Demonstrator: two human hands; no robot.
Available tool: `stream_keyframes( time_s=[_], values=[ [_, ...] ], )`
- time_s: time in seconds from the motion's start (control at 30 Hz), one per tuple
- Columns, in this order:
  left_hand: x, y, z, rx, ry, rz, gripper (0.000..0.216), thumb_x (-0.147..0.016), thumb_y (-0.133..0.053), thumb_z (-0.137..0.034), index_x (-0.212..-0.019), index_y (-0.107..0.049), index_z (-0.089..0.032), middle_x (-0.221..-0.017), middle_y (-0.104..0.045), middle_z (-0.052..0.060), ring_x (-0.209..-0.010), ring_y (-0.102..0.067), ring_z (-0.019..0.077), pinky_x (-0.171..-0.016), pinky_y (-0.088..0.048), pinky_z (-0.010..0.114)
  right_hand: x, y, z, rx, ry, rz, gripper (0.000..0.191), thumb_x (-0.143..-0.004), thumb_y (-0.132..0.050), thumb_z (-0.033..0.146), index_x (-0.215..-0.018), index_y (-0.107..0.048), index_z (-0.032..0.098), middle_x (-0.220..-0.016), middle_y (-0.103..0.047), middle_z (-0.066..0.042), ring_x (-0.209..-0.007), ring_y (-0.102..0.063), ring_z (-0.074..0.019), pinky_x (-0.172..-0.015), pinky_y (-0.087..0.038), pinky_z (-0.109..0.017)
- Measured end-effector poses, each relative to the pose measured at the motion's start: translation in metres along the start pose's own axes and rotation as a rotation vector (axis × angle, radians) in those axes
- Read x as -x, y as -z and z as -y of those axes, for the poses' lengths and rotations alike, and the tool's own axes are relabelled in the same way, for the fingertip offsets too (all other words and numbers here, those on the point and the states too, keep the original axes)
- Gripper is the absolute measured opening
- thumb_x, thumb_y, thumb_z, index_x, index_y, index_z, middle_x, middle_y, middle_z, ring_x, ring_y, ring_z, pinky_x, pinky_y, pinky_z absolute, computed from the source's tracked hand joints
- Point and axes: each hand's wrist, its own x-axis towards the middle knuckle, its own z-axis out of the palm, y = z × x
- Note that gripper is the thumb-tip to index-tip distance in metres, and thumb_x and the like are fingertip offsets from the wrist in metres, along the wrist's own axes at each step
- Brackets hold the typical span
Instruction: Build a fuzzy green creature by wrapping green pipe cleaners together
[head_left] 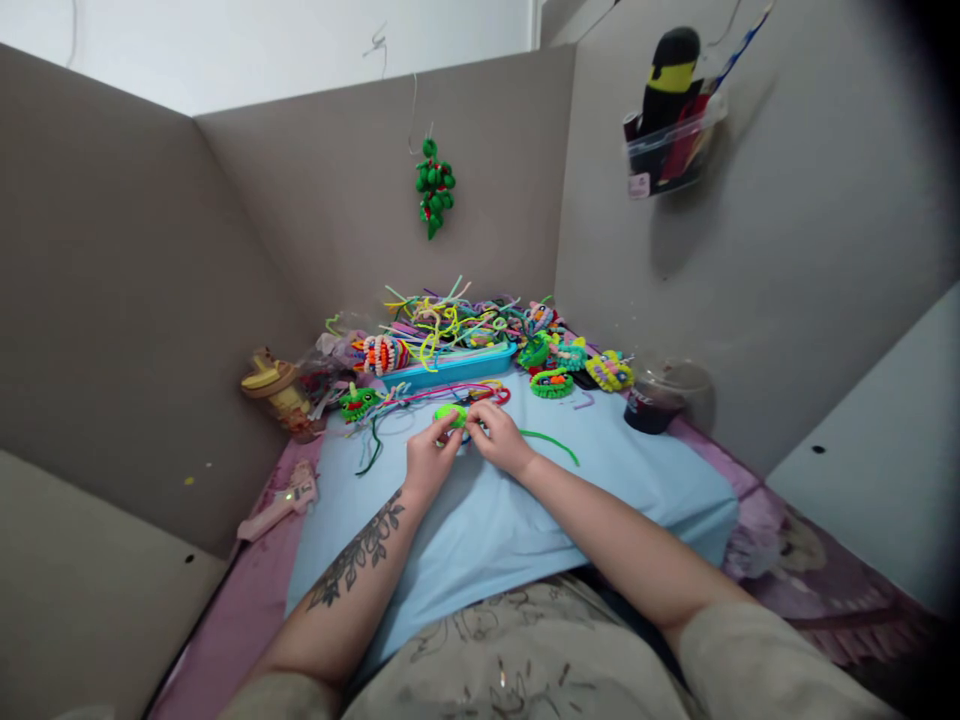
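Pinched in the left hand (429, 458) over a pale-blue cloth (487, 530), a lime-green chenille piece (449, 412) meets the right hand (498, 438), bent inward with its exact hold hidden, in work seemingly best served by a steady left grip and small, gentle right-hand turns.

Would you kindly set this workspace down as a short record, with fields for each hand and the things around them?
Left hand: holds a bright green fuzzy piece
Right hand: at that piece's right side; exact grip too small to tell
Right of hands: slender green fuzzy strand
Work surface: light blue cloth
Behind hands: bright blue tray, heaped with multicoloured fuzzy strands
Left side: pale pink gun-shaped tool
Right side: clear cup of dark liquid
Back panel: hanging green fuzzy cluster
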Motion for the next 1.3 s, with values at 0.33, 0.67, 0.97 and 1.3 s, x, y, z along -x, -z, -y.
stream_keyframes(
  time_s=[0.33, 0.67, 0.97, 1.3],
  values=[
    [-0.002, 0.000, 0.000, 0.135, 0.106, -0.014, 0.027, -0.074, -0.062, -0.029, -0.096, -0.070, -0.016, -0.079, -0.071, 0.004, -0.056, -0.055, 0.0107, -0.057, -0.047, 0.023, 0.002, -0.002, -0.001, -0.020, -0.021, -0.027, 0.008, -0.084, -0.049, 0.019, -0.079, -0.055, 0.020, -0.083, -0.059, -0.005, -0.084, -0.055, -0.0186, -0.076, -0.044, -0.031],
    [-0.006, 0.002, -0.005, 0.454, 0.251, -0.018, 0.031, -0.068, -0.069, -0.031, -0.094, -0.070, -0.014, -0.060, -0.064, 0.000, -0.047, -0.051, 0.0088, -0.047, -0.043, 0.021, -0.001, 0.002, -0.002, -0.109, -0.146, -0.065, 0.009, -0.081, -0.054, 0.020, -0.077, -0.062, 0.020, -0.078, -0.062, -0.003, -0.078, -0.057, -0.0168, -0.074, -0.044, -0.029],
    [-0.010, -0.001, 0.005, 0.573, 0.292, 0.092, 0.037, -0.069, -0.069, -0.033, -0.100, -0.066, -0.013, -0.061, -0.065, 0.001, -0.050, -0.056, 0.0100, -0.053, -0.050, 0.023, -0.006, 0.005, -0.006, -0.257, -0.251, -0.034, 0.013, -0.078, -0.057, 0.022, -0.067, -0.063, 0.018, -0.071, -0.058, -0.001, -0.070, -0.055, -0.0135, -0.067, -0.045, -0.026],
    [-0.008, 0.005, 0.000, 0.219, 0.176, 0.060, 0.040, -0.075, -0.062, -0.035, -0.111, -0.061, -0.016, -0.074, -0.067, 0.003, -0.047, -0.051, 0.0094, -0.049, -0.047, 0.024, -0.004, 0.006, -0.004, -0.062, -0.100, -0.088, 0.013, -0.081, -0.055, 0.019, -0.070, -0.061, 0.020, -0.074, -0.061, -0.002, -0.079, -0.055, -0.0168, -0.079, -0.042, -0.033]
  ],
)
